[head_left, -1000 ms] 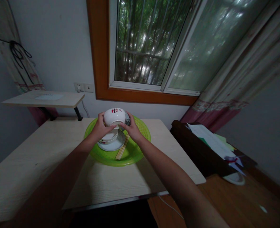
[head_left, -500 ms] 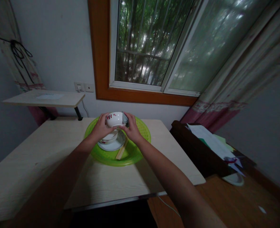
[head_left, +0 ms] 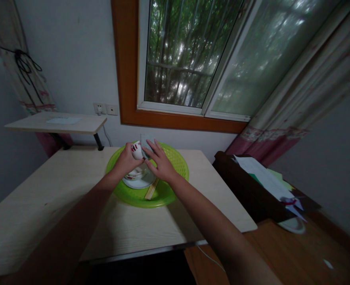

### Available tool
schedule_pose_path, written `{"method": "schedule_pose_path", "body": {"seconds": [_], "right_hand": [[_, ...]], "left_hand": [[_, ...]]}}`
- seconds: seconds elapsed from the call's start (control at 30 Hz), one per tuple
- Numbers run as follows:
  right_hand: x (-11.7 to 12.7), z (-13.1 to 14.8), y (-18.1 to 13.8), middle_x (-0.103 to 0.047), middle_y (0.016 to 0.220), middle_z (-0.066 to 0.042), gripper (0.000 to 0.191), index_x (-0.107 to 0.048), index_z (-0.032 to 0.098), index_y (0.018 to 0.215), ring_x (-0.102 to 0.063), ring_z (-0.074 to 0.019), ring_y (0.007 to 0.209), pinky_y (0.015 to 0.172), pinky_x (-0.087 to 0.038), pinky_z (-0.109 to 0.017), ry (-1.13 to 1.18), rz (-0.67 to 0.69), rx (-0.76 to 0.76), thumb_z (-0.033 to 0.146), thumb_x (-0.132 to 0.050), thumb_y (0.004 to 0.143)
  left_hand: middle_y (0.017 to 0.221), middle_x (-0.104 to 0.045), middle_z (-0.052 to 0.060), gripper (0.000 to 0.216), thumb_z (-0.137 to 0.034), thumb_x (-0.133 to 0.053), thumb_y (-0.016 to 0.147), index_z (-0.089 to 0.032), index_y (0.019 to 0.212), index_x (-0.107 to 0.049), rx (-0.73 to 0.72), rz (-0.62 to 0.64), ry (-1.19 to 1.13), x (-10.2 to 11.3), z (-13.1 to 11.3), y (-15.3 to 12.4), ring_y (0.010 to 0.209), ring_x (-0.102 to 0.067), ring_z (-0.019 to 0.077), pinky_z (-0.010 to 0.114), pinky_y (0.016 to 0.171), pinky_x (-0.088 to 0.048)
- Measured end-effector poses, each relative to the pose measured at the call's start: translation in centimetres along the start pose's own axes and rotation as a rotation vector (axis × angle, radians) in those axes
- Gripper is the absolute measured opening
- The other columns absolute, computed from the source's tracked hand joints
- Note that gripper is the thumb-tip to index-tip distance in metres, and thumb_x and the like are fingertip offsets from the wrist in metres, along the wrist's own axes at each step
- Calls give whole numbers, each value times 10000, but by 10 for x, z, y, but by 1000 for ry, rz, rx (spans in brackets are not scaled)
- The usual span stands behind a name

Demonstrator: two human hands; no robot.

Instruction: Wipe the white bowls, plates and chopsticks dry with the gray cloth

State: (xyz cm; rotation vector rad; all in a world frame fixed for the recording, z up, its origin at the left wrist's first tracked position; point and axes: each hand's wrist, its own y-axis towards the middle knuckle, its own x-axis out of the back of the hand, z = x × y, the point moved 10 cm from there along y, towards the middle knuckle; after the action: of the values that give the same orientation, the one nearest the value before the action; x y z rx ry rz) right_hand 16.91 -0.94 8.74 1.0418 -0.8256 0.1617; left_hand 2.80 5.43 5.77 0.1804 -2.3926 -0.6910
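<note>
My left hand (head_left: 124, 160) grips a white bowl (head_left: 136, 151) with red and dark marks by its side, above the green basin. The bowl is turned on its side. Against it my right hand (head_left: 160, 161) presses a grey-green cloth (head_left: 146, 141), its fingers laid across the cloth. Underneath, more white bowls (head_left: 135, 174) rest on a white plate (head_left: 137, 183) inside the green plastic basin (head_left: 163, 200). Several light wooden chopsticks (head_left: 152, 190) lie in the basin, right of the plate, partly hidden by my right hand.
The basin stands on a pale wooden table (head_left: 73, 182). A small raised shelf (head_left: 85, 123) with a paper sits at the back left, below wall sockets (head_left: 106, 109). Papers (head_left: 264, 178) lie on a dark cabinet to the right. A window is behind.
The bowl has turned onto its side. My right hand has shifted with the cloth from the bowl's right side to across it, fingers now more spread.
</note>
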Motion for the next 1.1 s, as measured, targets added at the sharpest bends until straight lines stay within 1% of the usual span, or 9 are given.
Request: {"method": "schedule_pose_path", "body": {"seconds": [0.1,0.2,0.37,0.47,0.57,0.67,0.8,0.93,1.1], "right_hand": [[-7,11,1,-265,1633,22,478,-454,331,1464,-31,-254,1551,1242,-174,-557,-20,72,61,337,-482,987],[-6,6,2,-257,1635,30,463,-453,332,1466,-51,-238,1550,1249,-165,-540,12,41,18,331,-445,1004],[-2,-33,-3,-229,1646,-10,521,-352,310,1526,-211,-204,1522,1254,-189,-458,182,-78,-213,434,-388,1021],[-12,-59,-10,-290,1625,-45,632,-269,275,1562,-266,-210,1505,1249,-202,-449,293,-67,-350,539,-382,1000],[-20,-69,-14,-298,1621,-56,700,-231,256,1574,-263,-218,1506,1249,-199,-450,333,-41,-404,599,-372,981],[-16,-58,-12,-234,1644,-47,657,-242,266,1570,-212,-203,1523,1254,-183,-441,268,-39,-338,563,-363,997],[-9,-25,-4,-104,1673,-21,565,-299,294,1547,-104,-220,1545,1253,-167,-487,107,10,-163,448,-407,1014],[-14,4,1,-168,1663,-11,522,-408,273,1500,65,-261,1546,1254,-125,-549,-54,95,-11,388,-473,995],[-14,6,3,-197,1654,12,503,-416,309,1492,44,-258,1549,1255,-135,-561,-59,71,-17,324,-471,993]], "left_hand": [[1024,-642,72,548,-268,-747,628,-214,1073,-433,-10,-10,-3,2,1,1,912,-652,241,326,753,-499],[1019,-648,77,564,-301,-764,624,-215,1072,-433,5,-18,-10,2,2,1,904,-660,246,325,738,-501],[1068,-650,102,612,-403,-786,644,-219,1105,-427,50,-72,20,8,5,1,952,-666,270,348,763,-515],[1118,-640,119,662,-427,-799,634,-219,1132,-417,61,-108,36,12,7,2,993,-658,286,372,803,-518],[1111,-643,117,649,-412,-803,634,-221,1122,-421,51,-96,37,10,8,2,990,-660,287,374,806,-519],[1082,-646,111,610,-383,-800,638,-222,1094,-427,16,-70,50,5,6,2,980,-663,281,364,800,-517],[1041,-639,97,551,-342,-770,656,-220,1067,-424,-16,-10,58,-2,3,1,946,-658,267,342,764,-508],[1054,-626,96,522,-251,-737,654,-212,1075,-430,-41,35,42,-4,-1,-1,954,-644,261,339,775,-503],[1044,-619,98,467,-269,-715,687,-209,1061,-441,-57,37,71,-4,-5,-1,953,-641,269,362,791,-507]]}}
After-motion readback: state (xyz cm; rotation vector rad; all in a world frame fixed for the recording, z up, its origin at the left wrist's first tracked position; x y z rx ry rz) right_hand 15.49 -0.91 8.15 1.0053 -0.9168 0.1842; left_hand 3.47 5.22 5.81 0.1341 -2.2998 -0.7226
